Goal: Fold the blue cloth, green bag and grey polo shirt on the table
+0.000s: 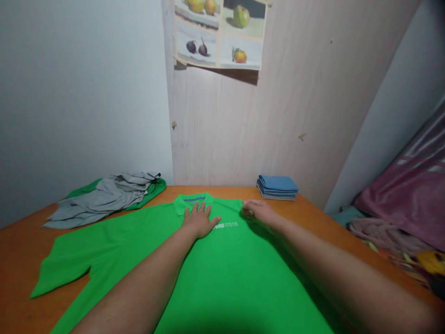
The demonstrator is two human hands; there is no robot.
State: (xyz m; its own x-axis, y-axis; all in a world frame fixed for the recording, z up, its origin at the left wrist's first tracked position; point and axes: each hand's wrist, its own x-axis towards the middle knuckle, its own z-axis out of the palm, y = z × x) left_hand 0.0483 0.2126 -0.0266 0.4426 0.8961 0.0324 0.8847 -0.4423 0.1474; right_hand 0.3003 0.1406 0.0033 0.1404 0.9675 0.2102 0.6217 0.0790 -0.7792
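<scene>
The green shirt (pixel 225 273) lies on the worktop (pixel 24 250), hem cut off. Your left hand (pixel 199 222), fingers (pixel 201 208) spread, partly covers its print (pixel 230 225); your right hand (pixel 259 212) pinches its shoulder (pixel 227 206), fingers curled.

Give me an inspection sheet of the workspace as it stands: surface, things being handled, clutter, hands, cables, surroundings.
Surface: orange-brown tabletop, partly covered by clothing.
Things being handled: green shirt, spread out with its collar toward the wall; white print on the chest.
Clutter: loose grey garment over green fabric at back left; folded stack, blue on top, at back right.
Left hand: flat on the shirt below the collar, fingers spread.
Right hand: fingers closed at the shirt's shoulder edge.
Cables: nothing seen.
Surroundings: fruit pictures on the back wall; pink fabric at far right.
</scene>
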